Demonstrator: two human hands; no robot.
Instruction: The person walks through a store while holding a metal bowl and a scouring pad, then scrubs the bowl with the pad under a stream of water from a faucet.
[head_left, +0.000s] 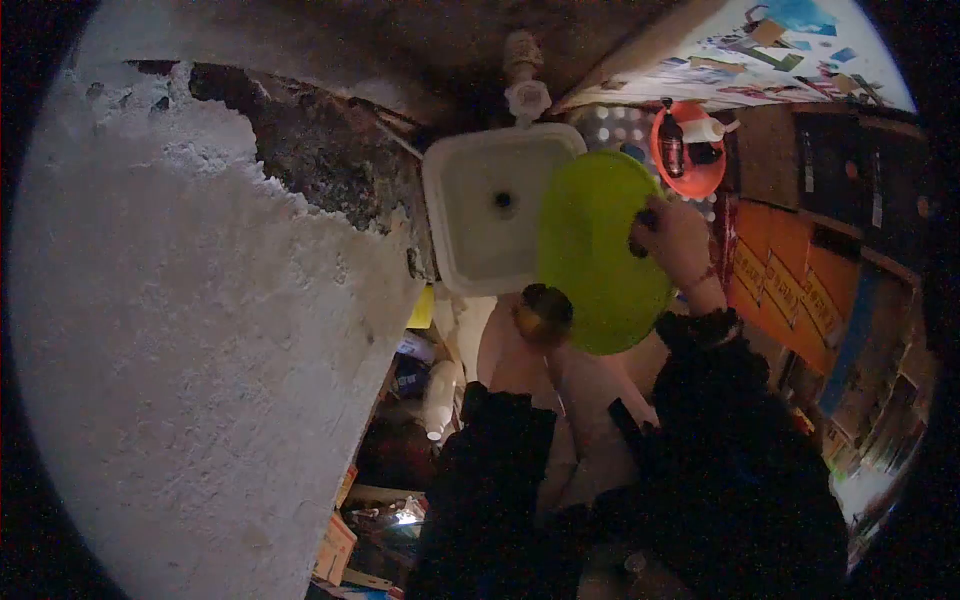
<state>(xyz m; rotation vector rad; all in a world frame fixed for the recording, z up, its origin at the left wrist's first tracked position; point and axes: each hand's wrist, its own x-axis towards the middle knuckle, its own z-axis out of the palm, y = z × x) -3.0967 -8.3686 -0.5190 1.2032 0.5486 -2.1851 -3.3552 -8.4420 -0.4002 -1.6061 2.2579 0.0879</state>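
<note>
A lime-green oval plastic piece [605, 255], perhaps a basin or a lid, hangs tilted over the right side of the white sink [450, 275]. My right hand [685, 245] is closed at its right side, with a small dark thing [642, 235] by the fingers that I cannot make out. Below the sink's front edge, my left hand [498, 345] is closed on a dark amber round object [544, 315], close to the green piece's lower left edge. Dim light hides most of the left fingers.
A white tap [525, 90] stands behind the sink. An orange-red basin [690, 180] at the back right holds a dark bottle [671, 145]. Rough, broken plaster wall [200, 330] borders the left; stacked boxes [790, 280] line the right. A white bottle [439, 398] is at lower left.
</note>
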